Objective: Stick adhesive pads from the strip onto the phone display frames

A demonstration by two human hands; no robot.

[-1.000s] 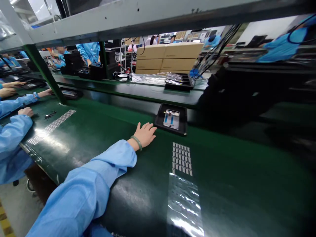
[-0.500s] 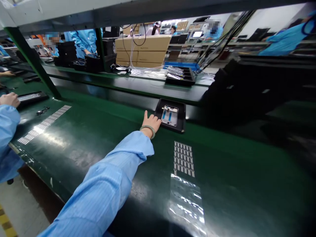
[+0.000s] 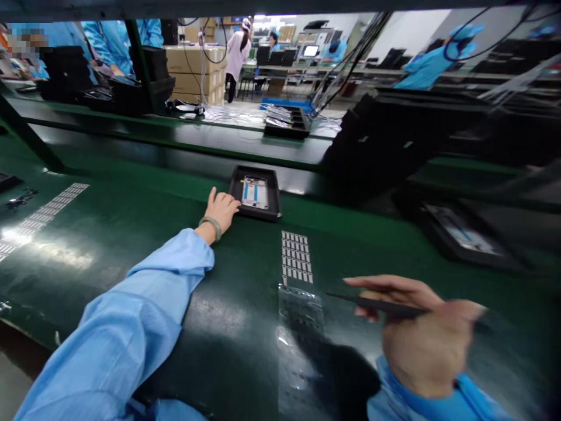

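My left hand [image 3: 220,211] is at the left wall of a black tray [image 3: 276,204], with bent fingers gripping its rim. Inside the tray lies a white-edged phone frame [image 3: 255,193] with two blue strips. My right hand [image 3: 421,333], partly blurred, holds dark pointed tweezers [image 3: 377,304] with the tip to the left. That tip hangs to the right of a sheet of small grey stickers [image 3: 297,257] laid in rows. Below the stickers, the clear backing film [image 3: 300,345] shows bare, partly in my shadow.
To the right stands another black tray [image 3: 447,240] with a similar phone frame [image 3: 464,231]. A long sticker strip [image 3: 48,210] and small black parts [image 3: 21,199] lie at left. Behind are a raised shelf [image 3: 184,140], an open black box [image 3: 287,126], hanging cables [image 3: 350,58] and people in blue.
My right hand has come into view at the lower right with the tweezers. The view has swung right, bringing in the second tray. My left hand stays at the first tray's edge.
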